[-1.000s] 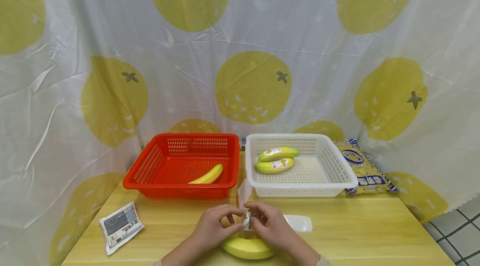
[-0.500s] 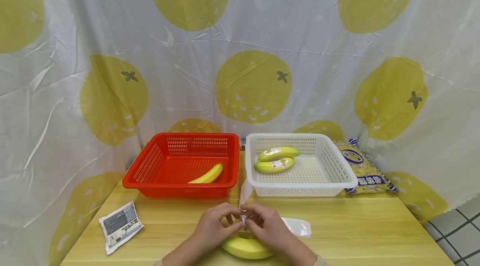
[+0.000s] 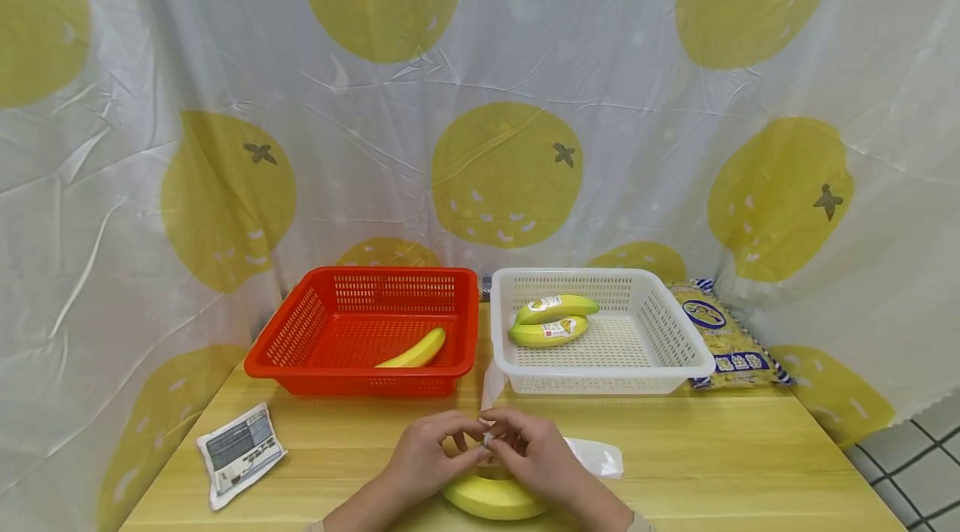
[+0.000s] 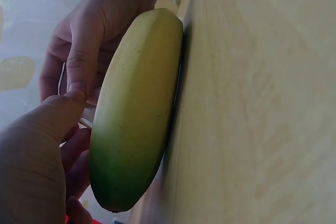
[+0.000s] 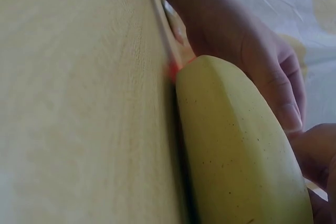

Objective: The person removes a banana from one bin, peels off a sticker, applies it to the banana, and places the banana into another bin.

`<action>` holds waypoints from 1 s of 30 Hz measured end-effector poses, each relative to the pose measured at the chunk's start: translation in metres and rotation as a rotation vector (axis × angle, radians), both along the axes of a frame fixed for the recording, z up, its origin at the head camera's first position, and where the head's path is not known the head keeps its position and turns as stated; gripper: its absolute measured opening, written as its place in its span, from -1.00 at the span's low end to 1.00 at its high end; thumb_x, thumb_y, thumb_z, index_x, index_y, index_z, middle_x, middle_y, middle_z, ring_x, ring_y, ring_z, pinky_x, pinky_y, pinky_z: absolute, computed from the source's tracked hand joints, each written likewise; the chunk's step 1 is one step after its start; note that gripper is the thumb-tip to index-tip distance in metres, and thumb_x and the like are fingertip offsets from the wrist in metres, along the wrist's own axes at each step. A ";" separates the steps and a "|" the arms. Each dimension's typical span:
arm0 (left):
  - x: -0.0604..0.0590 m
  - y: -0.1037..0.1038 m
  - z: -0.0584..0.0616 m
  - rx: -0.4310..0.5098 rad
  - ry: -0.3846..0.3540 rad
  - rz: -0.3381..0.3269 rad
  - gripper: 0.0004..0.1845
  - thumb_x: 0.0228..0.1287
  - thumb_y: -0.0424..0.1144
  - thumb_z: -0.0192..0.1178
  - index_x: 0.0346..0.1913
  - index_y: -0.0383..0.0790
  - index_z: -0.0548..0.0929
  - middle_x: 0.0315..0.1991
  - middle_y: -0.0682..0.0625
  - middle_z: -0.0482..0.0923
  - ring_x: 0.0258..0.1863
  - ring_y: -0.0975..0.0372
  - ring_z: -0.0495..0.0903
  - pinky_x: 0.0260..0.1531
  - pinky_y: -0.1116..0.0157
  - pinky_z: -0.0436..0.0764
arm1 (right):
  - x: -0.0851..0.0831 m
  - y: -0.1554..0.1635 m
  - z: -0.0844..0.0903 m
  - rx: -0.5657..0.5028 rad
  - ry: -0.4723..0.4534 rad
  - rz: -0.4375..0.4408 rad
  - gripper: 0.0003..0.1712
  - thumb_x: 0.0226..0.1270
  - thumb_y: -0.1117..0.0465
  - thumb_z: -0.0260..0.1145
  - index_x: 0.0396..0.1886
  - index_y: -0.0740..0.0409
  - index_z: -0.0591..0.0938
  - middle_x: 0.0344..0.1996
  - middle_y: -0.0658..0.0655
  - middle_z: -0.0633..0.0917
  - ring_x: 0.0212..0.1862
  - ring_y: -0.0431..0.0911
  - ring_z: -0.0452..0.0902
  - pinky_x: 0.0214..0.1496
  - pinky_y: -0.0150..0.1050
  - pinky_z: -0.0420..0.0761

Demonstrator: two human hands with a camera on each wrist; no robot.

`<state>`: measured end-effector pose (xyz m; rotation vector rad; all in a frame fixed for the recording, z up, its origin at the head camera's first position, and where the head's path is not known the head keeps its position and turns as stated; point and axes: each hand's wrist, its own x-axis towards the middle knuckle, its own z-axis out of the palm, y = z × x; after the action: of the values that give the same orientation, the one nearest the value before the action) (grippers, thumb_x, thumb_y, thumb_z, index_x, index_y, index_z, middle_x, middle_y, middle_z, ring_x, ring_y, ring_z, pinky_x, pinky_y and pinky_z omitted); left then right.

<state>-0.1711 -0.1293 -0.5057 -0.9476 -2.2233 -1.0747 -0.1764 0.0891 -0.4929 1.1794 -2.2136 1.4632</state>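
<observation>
A yellow-green banana (image 3: 491, 499) (image 4: 136, 114) (image 5: 236, 150) lies on the wooden table (image 3: 712, 465) at the near edge. Both hands are held together just above it. My left hand (image 3: 467, 442) (image 4: 58, 124) and my right hand (image 3: 501, 435) (image 4: 79, 61) pinch a small white label (image 3: 488, 437) between their fingertips. A white paper strip (image 3: 596, 457) trails off to the right of the right hand, and another piece (image 3: 491, 386) sticks up behind the fingers. The hands hide most of the label.
A red basket (image 3: 360, 272) at the back left holds one banana (image 3: 416, 348). Beside it, a white basket (image 3: 697, 361) holds two labelled bananas (image 3: 555, 308). A printed packet (image 3: 240, 453) lies at the left, and a patterned bag (image 3: 723, 332) at the far right. A curtain hangs behind.
The hands have stayed above the banana, with the fingertips drawn slightly closer. The white strip at the right has crumpled and shifted a little.
</observation>
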 end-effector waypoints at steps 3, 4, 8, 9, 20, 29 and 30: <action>0.000 0.000 0.000 0.007 -0.007 -0.001 -0.78 0.15 -0.21 0.55 -0.16 0.07 0.79 -0.28 0.20 0.76 -0.44 0.43 0.64 -0.49 0.49 0.56 | 0.000 0.001 -0.001 0.001 0.002 0.003 -0.65 0.39 0.36 0.39 0.14 0.12 0.65 -0.34 0.02 0.81 -0.48 -0.37 0.54 -0.50 -0.42 0.60; 0.001 0.000 0.001 0.010 -0.010 0.000 -0.79 0.15 -0.21 0.55 -0.16 0.07 0.79 -0.29 0.20 0.76 -0.44 0.43 0.63 -0.49 0.50 0.56 | -0.001 0.001 -0.001 0.000 0.001 0.003 -0.65 0.39 0.35 0.39 0.14 0.10 0.65 -0.34 0.02 0.80 -0.48 -0.37 0.54 -0.50 -0.43 0.59; 0.001 -0.001 0.001 0.015 -0.019 0.003 -0.82 0.19 -0.21 0.52 -0.17 0.09 0.80 -0.32 0.25 0.74 -0.43 0.47 0.60 -0.48 0.54 0.54 | -0.002 0.002 -0.004 0.004 -0.020 0.003 -0.64 0.41 0.35 0.38 0.15 0.04 0.65 -0.34 -0.01 0.80 -0.47 -0.39 0.54 -0.50 -0.44 0.59; 0.001 -0.001 0.001 0.015 -0.023 0.004 -0.83 0.20 -0.21 0.52 -0.17 0.10 0.80 -0.33 0.27 0.73 -0.43 0.49 0.59 -0.48 0.54 0.54 | -0.002 0.002 -0.004 0.006 -0.023 0.002 -0.64 0.41 0.35 0.37 0.15 0.04 0.65 -0.35 -0.02 0.79 -0.47 -0.40 0.54 -0.50 -0.43 0.59; 0.000 -0.002 -0.001 0.020 -0.036 0.012 -0.86 0.26 -0.26 0.47 -0.21 0.09 0.79 -0.37 0.31 0.71 -0.43 0.55 0.56 -0.50 0.49 0.56 | -0.003 0.004 -0.004 -0.010 0.009 -0.003 -0.64 0.34 0.32 0.46 0.10 0.22 0.66 -0.41 0.00 0.73 -0.46 -0.39 0.51 -0.50 -0.44 0.58; 0.000 -0.003 -0.001 0.036 -0.027 0.029 -0.84 0.22 -0.32 0.48 -0.22 0.04 0.78 -0.42 0.30 0.70 -0.46 0.56 0.55 -0.52 0.47 0.55 | -0.007 0.008 -0.003 0.016 0.063 -0.051 -0.70 0.25 0.40 0.48 -0.02 0.21 0.72 -0.43 0.01 0.69 -0.43 -0.41 0.45 -0.48 -0.45 0.56; 0.000 -0.003 -0.001 0.037 -0.027 0.027 -0.84 0.22 -0.32 0.47 -0.22 0.03 0.78 -0.42 0.30 0.69 -0.45 0.56 0.55 -0.52 0.47 0.55 | -0.007 0.008 -0.004 0.018 0.068 -0.051 -0.72 0.24 0.41 0.48 -0.04 0.20 0.73 -0.43 0.00 0.69 -0.44 -0.41 0.44 -0.48 -0.45 0.56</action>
<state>-0.1715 -0.1318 -0.5067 -0.8899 -2.2241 -1.1188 -0.1835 0.0971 -0.4966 1.1516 -2.2001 1.3658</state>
